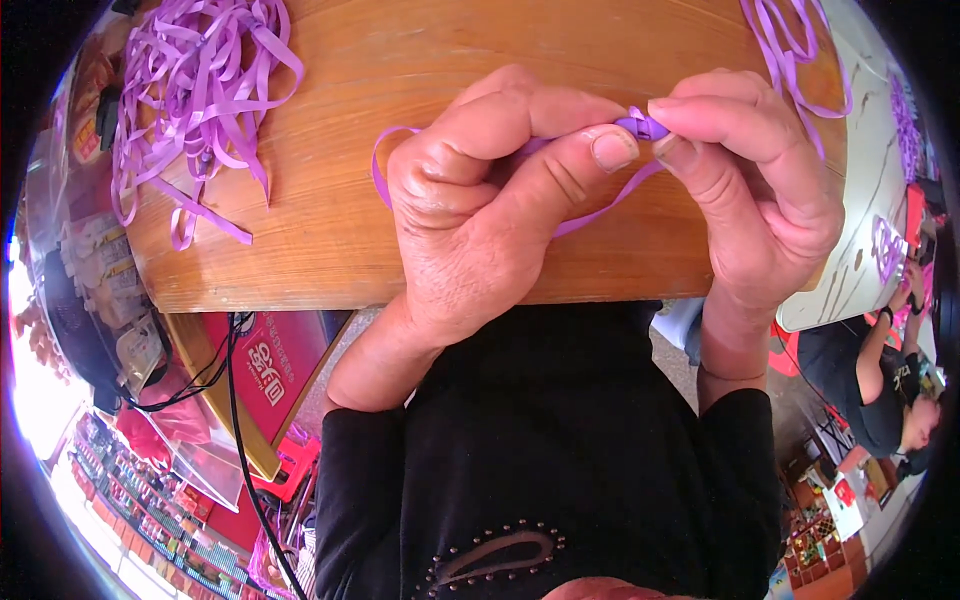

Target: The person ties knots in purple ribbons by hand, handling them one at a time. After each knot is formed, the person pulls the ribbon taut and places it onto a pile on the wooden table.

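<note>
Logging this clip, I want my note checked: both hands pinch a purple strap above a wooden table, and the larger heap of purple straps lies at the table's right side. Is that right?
Not quite: the head view shows the larger heap of purple straps at the table's left side. The left hand and right hand do pinch a purple strap above a wooden table.

A black cable (234, 410) crosses a red panel (302, 340).

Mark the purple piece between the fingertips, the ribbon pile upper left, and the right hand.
Purple piece (643, 127): head view, middle of its visible surface.
Ribbon pile (205, 80): head view, middle of the heap.
Right hand (765, 190): head view, its middle.
</note>
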Demonstrator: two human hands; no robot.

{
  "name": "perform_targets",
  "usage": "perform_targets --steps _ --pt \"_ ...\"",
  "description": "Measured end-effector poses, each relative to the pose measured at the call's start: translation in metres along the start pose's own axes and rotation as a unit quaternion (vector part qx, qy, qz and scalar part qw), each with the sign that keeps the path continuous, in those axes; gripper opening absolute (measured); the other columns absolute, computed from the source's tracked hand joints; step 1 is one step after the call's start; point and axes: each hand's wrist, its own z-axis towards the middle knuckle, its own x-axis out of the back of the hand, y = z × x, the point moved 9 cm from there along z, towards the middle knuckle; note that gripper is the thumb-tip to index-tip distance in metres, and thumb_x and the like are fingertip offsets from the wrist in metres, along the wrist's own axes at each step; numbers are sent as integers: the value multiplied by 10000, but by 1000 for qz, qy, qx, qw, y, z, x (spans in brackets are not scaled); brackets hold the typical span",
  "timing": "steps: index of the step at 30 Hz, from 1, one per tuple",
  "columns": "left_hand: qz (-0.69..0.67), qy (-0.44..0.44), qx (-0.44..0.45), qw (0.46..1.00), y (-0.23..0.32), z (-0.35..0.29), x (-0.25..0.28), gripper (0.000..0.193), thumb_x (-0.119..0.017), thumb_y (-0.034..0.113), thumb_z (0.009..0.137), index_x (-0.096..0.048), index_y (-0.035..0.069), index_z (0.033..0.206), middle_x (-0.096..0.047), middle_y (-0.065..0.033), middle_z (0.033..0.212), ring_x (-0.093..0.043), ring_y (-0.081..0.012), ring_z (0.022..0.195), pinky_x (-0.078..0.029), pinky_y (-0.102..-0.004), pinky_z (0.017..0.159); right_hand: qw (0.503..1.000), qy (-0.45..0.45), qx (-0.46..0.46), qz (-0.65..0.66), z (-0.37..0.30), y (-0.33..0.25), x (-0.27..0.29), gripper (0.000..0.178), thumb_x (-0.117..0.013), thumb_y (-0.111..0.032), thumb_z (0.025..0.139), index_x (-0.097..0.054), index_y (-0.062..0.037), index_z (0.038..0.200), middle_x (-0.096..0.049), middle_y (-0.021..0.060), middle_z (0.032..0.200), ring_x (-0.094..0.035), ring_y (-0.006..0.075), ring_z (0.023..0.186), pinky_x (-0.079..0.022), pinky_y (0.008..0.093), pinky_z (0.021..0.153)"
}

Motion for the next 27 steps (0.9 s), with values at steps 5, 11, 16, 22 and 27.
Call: perform_targets --steps 5,11,16,22,27 --pt "126 -12 -17 992 8 1 -1 97 -643 -48 781 -665 -1 863 -559 -6 736 -471 -88 697 -353 -210 641 993 -25 65 -94 2 -10 -3 169 -656 109 728 -653 31 877 -619 125 860 -576 169 772 -453 220 646" --pt "127 -6 -68 990 11 -1 -4 88 -642 -39 786 -660 5 860 -573 -17 749 -475 -94 683 -357 -209 644 996 -13 75 -41 -1 -7 -2 178 -661 103 731 -644 39 897 -614 133 853 -567 172 762 -438 223 630" --pt "175 -25 -79 981 14 -2 -4 91 -634 -18 807 -654 4 893 -587 -29 761 -494 -103 685 -381 -223 644 997 -15 70 -35 0 -7 0 198 -672 84 733 -637 43 923 -615 135 856 -555 179 754 -436 236 629" --pt "244 -55 -104 963 22 -1 -9 130 -636 6 818 -646 1 948 -613 -51 779 -523 -118 697 -409 -235 646 995 -16 92 -43 3 -12 -1 180 -684 43 730 -641 45 905 -613 137 820 -549 186 709 -421 251 598" --pt "300 -101 -119 941 28 2 -17 146 -655 25 808 -641 -13 948 -627 -69 796 -547 -138 700 -424 -241 641 993 -21 103 -46 3 -11 3 162 -691 3 734 -642 36 884 -605 132 793 -531 182 674 -410 259 582"
